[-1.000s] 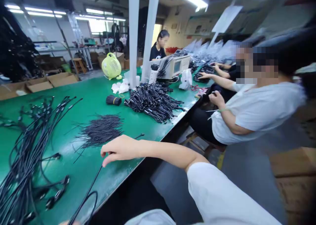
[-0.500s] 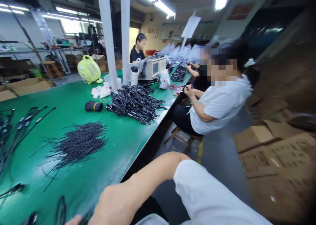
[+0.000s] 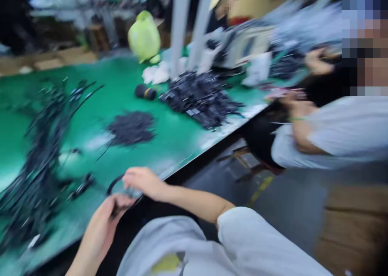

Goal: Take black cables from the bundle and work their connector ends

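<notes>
At the table's near edge, my left hand (image 3: 106, 215) is closed around part of a black cable (image 3: 112, 184), which bends up in a loop. My right hand (image 3: 144, 183) pinches the same cable just to the right, its fingers close to the left ones. Motion blur hides the cable's ends. Left of my hands lies a long bundle of black cables (image 3: 45, 159), with one short black cable end (image 3: 83, 186) nearer to me. Beyond them a heap of thin black ties (image 3: 131, 127) rests on the green table (image 3: 169, 146).
Farther along are a banded black bundle (image 3: 145, 92), a large pile of coiled black cables (image 3: 200, 100), a yellow-green fan (image 3: 144, 37) and white posts (image 3: 181, 29). A co-worker in a white sleeve (image 3: 342, 126) sits at right. Cardboard boxes (image 3: 354, 223) stand on the floor.
My view has swung down and left. Both hands now show fully with the black cable between them; before, the left was almost out of frame.
</notes>
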Demonstrator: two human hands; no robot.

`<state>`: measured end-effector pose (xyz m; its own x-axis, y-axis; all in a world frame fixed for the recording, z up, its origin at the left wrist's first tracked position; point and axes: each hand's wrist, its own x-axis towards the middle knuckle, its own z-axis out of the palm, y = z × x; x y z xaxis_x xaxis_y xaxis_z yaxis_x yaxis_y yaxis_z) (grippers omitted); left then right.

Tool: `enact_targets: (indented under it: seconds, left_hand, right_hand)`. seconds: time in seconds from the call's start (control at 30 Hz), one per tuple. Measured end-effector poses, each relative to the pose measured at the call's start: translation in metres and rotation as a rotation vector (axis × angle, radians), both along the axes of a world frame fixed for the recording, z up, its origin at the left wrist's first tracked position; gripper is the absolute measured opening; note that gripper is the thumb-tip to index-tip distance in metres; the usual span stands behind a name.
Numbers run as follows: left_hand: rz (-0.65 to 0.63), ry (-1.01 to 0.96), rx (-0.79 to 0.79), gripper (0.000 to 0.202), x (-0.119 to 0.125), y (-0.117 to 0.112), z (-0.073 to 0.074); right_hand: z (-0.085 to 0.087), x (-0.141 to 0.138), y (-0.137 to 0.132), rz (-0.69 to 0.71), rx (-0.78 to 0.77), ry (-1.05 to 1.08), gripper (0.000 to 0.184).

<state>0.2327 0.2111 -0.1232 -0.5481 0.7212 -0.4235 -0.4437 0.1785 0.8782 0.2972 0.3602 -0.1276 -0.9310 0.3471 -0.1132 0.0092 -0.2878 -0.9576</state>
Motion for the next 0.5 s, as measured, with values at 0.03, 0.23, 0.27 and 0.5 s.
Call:
enact_targets:
  seconds: [0.03, 0.23, 0.27, 0.5]
  left_hand:
    - [0.028, -0.030, 0.023, 0.052, 0.008, -0.003, -0.001]
    - [-0.005, 0.125, 0.146, 0.044, 0.019, -0.007, -0.026]
    - [-0.023, 0.214, 0.110, 0.040, 0.020, -0.009, -0.029]
    - [-0.245, 0.485, -0.030, 0.034, 0.028, -0.010, -0.032]
  right_hand:
    - [-0.002, 0.001, -0.004, -0.042, -0.123, -0.018, 0.029]
    - [-0.010, -0.004, -0.009, 0.045, -0.406, -0.106, 0.038]
    - [-0.008, -0.001, -0.014, 0.024, -0.362, -0.095, 0.037]
    - [-0.004, 0.001, -0.047, -0.132, -0.129, 0.139, 0.037]
